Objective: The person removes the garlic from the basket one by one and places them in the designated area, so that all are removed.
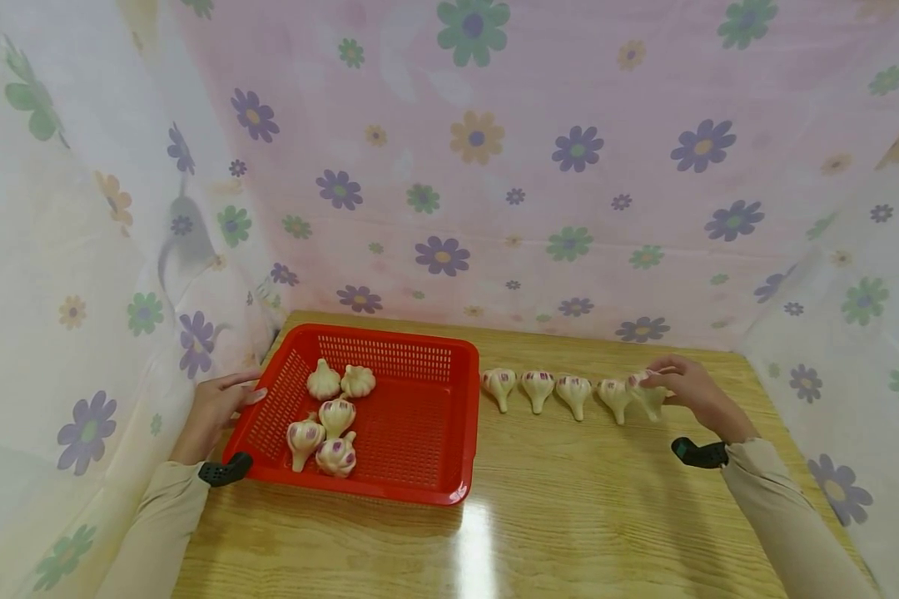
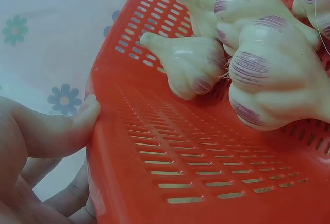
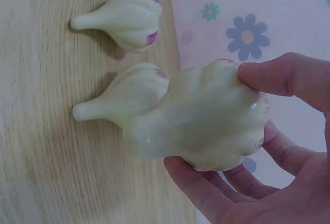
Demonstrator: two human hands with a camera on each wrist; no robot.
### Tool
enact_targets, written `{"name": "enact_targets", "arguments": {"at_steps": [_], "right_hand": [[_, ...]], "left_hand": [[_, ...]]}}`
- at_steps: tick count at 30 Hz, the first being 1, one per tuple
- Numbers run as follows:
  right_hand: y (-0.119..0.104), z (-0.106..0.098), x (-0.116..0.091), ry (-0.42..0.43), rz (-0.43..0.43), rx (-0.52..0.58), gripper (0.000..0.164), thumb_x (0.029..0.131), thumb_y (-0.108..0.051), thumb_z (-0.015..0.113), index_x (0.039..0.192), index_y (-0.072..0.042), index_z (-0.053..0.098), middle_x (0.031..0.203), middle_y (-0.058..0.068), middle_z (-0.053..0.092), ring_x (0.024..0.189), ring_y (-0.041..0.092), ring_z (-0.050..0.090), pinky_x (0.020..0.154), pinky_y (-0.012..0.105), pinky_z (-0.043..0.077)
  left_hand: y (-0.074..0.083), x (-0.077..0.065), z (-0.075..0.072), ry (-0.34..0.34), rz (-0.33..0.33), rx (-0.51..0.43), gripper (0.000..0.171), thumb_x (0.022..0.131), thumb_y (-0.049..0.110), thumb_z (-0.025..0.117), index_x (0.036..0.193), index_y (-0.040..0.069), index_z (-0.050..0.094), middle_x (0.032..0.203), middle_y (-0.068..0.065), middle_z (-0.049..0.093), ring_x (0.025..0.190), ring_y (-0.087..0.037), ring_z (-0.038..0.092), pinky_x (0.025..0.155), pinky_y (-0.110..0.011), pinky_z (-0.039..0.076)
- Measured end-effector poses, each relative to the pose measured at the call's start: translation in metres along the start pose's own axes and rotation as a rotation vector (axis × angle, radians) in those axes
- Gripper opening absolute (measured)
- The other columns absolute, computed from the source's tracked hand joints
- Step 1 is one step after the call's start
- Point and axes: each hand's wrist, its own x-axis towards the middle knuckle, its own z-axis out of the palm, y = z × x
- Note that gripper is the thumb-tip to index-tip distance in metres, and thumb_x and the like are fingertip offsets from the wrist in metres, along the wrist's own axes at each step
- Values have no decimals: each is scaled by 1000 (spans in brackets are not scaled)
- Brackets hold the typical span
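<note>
At the right end of a row on the wood-grain surface [image 1: 569,491], one garlic bulb [image 3: 216,115] sits in my right hand [image 1: 695,393]. Thumb on one side, fingers [image 3: 201,182] on the other, clamped on its wide root end; neck points back toward me. Cannot tell whether the bulb touches the surface.

Appearance: creamy white, smooth, slightly glossy. Plump body, shallow lobes, narrowing to a thick, blunt neck. Purple patch near the root end from above; from the wrist side only a thin purplish tinge along the edge, the near face dull and shaded.

Neighbours: four row bulbs [image 1: 537,389] lie to its left, all of one type, necks toward me, purple-marked root ends toward the floral cloth [image 1: 517,225]. The held one overlaps the nearest in view; contact between them unclear.

Left side: red basket [image 1: 423,497], slotted walls. My left hand [image 1: 211,412] grips its left rim, thumb at the edge, remaining fingers bent behind the outer wall. Inside, toward that side, five basket bulbs [image 2: 278,74] lie clustered, necks in various directions. Close up, their purple shows as fine brushed streaks on pale, shiny lobes; a few hair-like threads stick out among them.
</note>
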Motion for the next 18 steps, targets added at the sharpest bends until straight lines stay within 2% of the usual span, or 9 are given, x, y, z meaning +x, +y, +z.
{"name": "enact_targets", "arguments": {"at_steps": [3, 11, 18], "right_hand": [[5, 0, 0, 7, 2, -4, 50, 97, -31, 52, 126, 8, 40, 129, 27, 39, 114, 39, 45, 91, 56, 42], [21, 2, 8, 51, 5, 8, 43, 96, -28, 55, 120, 6, 45, 118, 19, 49, 97, 15, 53, 83, 47, 47], [32, 2, 12, 86, 28, 25, 51, 95, -29, 57, 127, 7, 42, 131, 25, 40, 101, 17, 50, 87, 49, 46]], "left_hand": [[-1, 1, 0, 3, -2, 4, 57, 91, 24, 61, 141, 1, 43, 94, 3, 65, 76, -13, 65, 70, -36, 56], [-2, 3, -2, 6, -34, 15, 58, 90, 24, 63, 141, 3, 43, 100, -3, 65, 76, -15, 65, 71, -37, 56], [-2, 4, -2, 2, -23, 9, 57, 90, 23, 62, 140, 2, 44, 96, 0, 65, 76, -15, 65, 70, -36, 56]]}}
